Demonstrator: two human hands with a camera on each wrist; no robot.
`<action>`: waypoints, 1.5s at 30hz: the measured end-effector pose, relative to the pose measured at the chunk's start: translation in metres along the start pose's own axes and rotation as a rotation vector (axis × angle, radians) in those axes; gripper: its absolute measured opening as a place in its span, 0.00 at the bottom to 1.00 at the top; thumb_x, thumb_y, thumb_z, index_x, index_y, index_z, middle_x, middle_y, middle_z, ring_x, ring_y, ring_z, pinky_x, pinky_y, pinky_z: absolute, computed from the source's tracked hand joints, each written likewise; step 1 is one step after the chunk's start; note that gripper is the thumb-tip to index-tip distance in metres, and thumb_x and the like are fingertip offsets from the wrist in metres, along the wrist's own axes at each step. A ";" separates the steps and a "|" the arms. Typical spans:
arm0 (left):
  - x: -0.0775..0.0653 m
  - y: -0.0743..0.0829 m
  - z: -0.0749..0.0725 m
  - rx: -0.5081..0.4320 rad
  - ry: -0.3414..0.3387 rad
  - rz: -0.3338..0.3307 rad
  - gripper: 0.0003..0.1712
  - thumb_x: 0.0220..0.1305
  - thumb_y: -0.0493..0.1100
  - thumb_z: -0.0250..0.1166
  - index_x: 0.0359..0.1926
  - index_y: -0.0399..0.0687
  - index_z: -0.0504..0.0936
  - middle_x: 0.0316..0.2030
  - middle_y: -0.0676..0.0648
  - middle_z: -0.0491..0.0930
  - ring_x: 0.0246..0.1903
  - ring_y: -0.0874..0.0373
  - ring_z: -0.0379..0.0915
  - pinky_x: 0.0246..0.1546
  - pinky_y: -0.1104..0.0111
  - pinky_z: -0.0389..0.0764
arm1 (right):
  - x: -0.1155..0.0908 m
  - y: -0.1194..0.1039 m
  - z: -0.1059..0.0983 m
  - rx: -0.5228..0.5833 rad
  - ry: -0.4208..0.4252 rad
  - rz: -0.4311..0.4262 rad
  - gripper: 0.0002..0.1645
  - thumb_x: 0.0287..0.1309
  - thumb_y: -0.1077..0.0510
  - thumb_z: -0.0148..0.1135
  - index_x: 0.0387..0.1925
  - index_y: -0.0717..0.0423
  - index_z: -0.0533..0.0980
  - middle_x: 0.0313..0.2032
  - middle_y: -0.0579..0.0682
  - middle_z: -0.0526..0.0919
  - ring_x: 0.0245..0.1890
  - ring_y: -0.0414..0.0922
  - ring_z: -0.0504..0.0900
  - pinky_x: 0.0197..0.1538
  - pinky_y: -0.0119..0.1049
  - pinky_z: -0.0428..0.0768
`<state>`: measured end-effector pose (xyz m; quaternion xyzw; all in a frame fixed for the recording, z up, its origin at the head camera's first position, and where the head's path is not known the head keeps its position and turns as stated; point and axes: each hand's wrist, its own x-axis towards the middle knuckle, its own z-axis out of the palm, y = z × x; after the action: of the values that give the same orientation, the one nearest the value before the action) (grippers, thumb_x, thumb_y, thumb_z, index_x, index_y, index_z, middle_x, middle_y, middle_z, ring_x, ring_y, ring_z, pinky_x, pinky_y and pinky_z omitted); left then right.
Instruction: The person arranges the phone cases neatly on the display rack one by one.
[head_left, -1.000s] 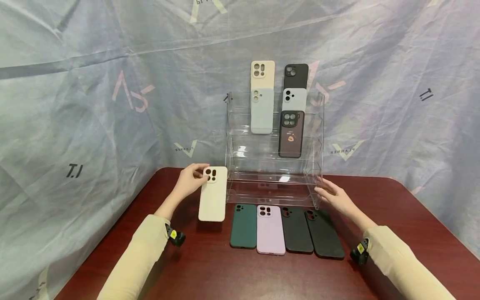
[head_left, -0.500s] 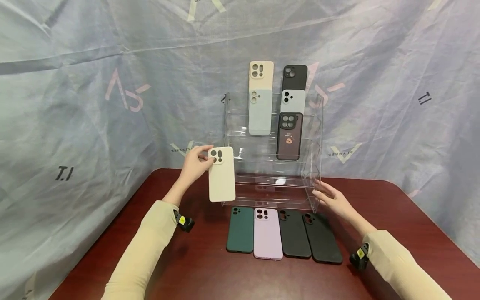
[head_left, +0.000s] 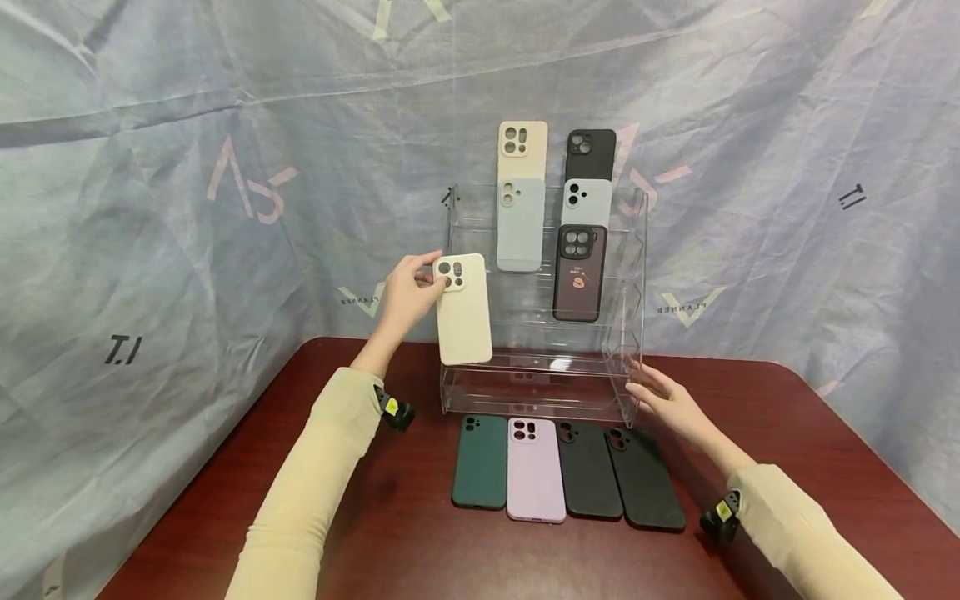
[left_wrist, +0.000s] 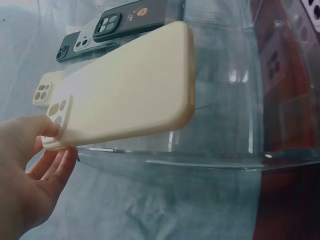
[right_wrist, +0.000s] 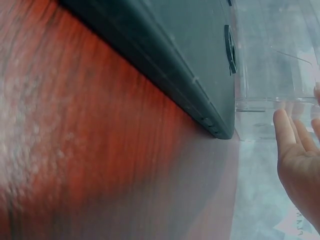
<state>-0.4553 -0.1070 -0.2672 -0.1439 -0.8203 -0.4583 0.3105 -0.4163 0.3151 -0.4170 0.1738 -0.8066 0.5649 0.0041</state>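
My left hand pinches a cream phone case by its camera-hole corner. In the left wrist view the thumb lies on the front of that cream case and the other fingers sit behind it. The case hangs nearly upright in front of the left side of a clear tiered display rack. At the rack's lower right side my right hand rests with its fingers extended. The right wrist view has the right hand at the clear side panel, holding nothing.
Propped on the rack are cream, pale blue, black, white and dark translucent cases. On the table before it lie a green case, a lilac case and two black ones.
My left hand has lifted the cream case up and to the right, from beside the rack to in front of its left side. The right hand has stayed at the rack's side.
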 end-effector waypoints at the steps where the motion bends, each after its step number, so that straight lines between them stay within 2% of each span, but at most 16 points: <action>1: 0.003 0.002 0.001 -0.004 0.013 0.008 0.24 0.58 0.36 0.63 0.57 0.45 0.77 0.49 0.42 0.76 0.37 0.50 0.78 0.31 0.68 0.79 | 0.000 0.000 0.000 0.001 0.000 0.000 0.39 0.67 0.50 0.52 0.72 0.56 0.50 0.69 0.64 0.57 0.49 0.21 0.72 0.50 0.22 0.77; 6: 0.017 0.009 0.008 -0.035 0.057 0.053 0.24 0.58 0.34 0.63 0.57 0.41 0.77 0.49 0.41 0.76 0.37 0.50 0.78 0.38 0.66 0.83 | -0.001 -0.002 0.000 -0.006 -0.007 0.011 0.39 0.67 0.50 0.51 0.73 0.55 0.48 0.69 0.63 0.56 0.50 0.19 0.70 0.51 0.23 0.77; 12: 0.030 0.016 0.017 -0.079 0.109 0.081 0.23 0.57 0.34 0.64 0.55 0.39 0.78 0.48 0.40 0.78 0.38 0.50 0.79 0.38 0.66 0.83 | -0.001 -0.002 -0.001 -0.023 -0.007 0.011 0.39 0.68 0.49 0.51 0.73 0.55 0.48 0.69 0.63 0.57 0.50 0.19 0.70 0.52 0.25 0.77; 16: 0.036 0.018 0.027 -0.103 0.116 0.083 0.22 0.56 0.34 0.65 0.54 0.38 0.78 0.46 0.38 0.77 0.39 0.49 0.80 0.39 0.67 0.83 | -0.001 -0.002 0.000 -0.020 -0.010 0.015 0.39 0.68 0.50 0.51 0.73 0.55 0.48 0.69 0.63 0.56 0.51 0.22 0.72 0.54 0.29 0.77; 22: 0.041 0.020 0.040 -0.156 0.108 0.085 0.22 0.56 0.33 0.66 0.54 0.36 0.77 0.45 0.38 0.75 0.39 0.48 0.79 0.40 0.69 0.83 | 0.001 -0.003 0.001 -0.009 0.012 0.017 0.39 0.67 0.49 0.51 0.73 0.53 0.49 0.69 0.63 0.57 0.51 0.25 0.73 0.52 0.25 0.77; 24: 0.043 0.020 0.043 -0.175 0.114 0.083 0.22 0.56 0.33 0.66 0.54 0.36 0.77 0.45 0.38 0.75 0.38 0.48 0.79 0.39 0.70 0.83 | 0.000 -0.003 0.001 -0.021 0.012 0.021 0.39 0.67 0.49 0.51 0.73 0.53 0.49 0.68 0.63 0.58 0.53 0.28 0.74 0.52 0.25 0.77; 26: 0.044 0.021 0.047 -0.181 0.130 0.081 0.22 0.56 0.33 0.66 0.54 0.37 0.78 0.45 0.38 0.75 0.38 0.49 0.79 0.39 0.71 0.83 | -0.001 -0.003 0.002 -0.039 0.012 0.025 0.38 0.67 0.48 0.51 0.73 0.53 0.49 0.68 0.63 0.59 0.56 0.38 0.75 0.53 0.26 0.77; 29: 0.047 0.022 0.051 -0.194 0.155 0.086 0.22 0.55 0.32 0.66 0.54 0.37 0.78 0.45 0.38 0.75 0.38 0.49 0.79 0.39 0.72 0.83 | -0.002 -0.003 0.002 -0.050 0.014 0.034 0.39 0.68 0.48 0.51 0.73 0.53 0.49 0.68 0.63 0.60 0.60 0.52 0.71 0.54 0.30 0.78; 31: 0.048 0.024 0.055 -0.204 0.171 0.097 0.22 0.55 0.32 0.66 0.54 0.37 0.78 0.45 0.38 0.75 0.38 0.49 0.79 0.39 0.72 0.83 | -0.003 -0.003 0.002 -0.049 0.017 0.037 0.39 0.68 0.48 0.50 0.73 0.53 0.49 0.68 0.63 0.59 0.61 0.56 0.69 0.54 0.31 0.78; 34: 0.051 0.027 0.060 -0.223 0.194 0.119 0.22 0.56 0.33 0.66 0.54 0.37 0.77 0.45 0.38 0.75 0.39 0.49 0.79 0.39 0.72 0.83 | -0.004 -0.004 0.003 -0.031 0.023 0.041 0.39 0.67 0.48 0.51 0.73 0.54 0.49 0.68 0.63 0.58 0.60 0.48 0.72 0.54 0.30 0.78; 38: 0.053 0.031 0.066 -0.246 0.218 0.135 0.22 0.57 0.33 0.66 0.54 0.38 0.78 0.46 0.39 0.75 0.40 0.50 0.79 0.39 0.72 0.83 | -0.004 -0.003 0.003 -0.010 0.030 0.032 0.39 0.67 0.50 0.52 0.72 0.55 0.49 0.68 0.64 0.58 0.53 0.29 0.74 0.52 0.26 0.77; 41: 0.054 0.032 0.072 -0.249 0.219 0.135 0.21 0.57 0.34 0.66 0.53 0.38 0.78 0.45 0.39 0.75 0.40 0.50 0.79 0.38 0.72 0.83 | -0.003 -0.002 0.004 0.000 0.032 0.018 0.38 0.67 0.51 0.52 0.72 0.57 0.50 0.68 0.65 0.58 0.50 0.22 0.72 0.53 0.27 0.77; 45: 0.055 0.031 0.080 -0.245 0.207 0.138 0.21 0.56 0.34 0.66 0.53 0.38 0.78 0.44 0.39 0.76 0.39 0.50 0.80 0.38 0.71 0.83 | -0.002 -0.001 0.004 -0.003 0.039 0.021 0.38 0.67 0.50 0.52 0.72 0.54 0.51 0.68 0.63 0.59 0.50 0.22 0.73 0.54 0.29 0.77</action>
<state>-0.5116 -0.0262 -0.2422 -0.1888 -0.7100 -0.5450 0.4041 -0.4130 0.3119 -0.4176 0.1542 -0.8092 0.5668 0.0141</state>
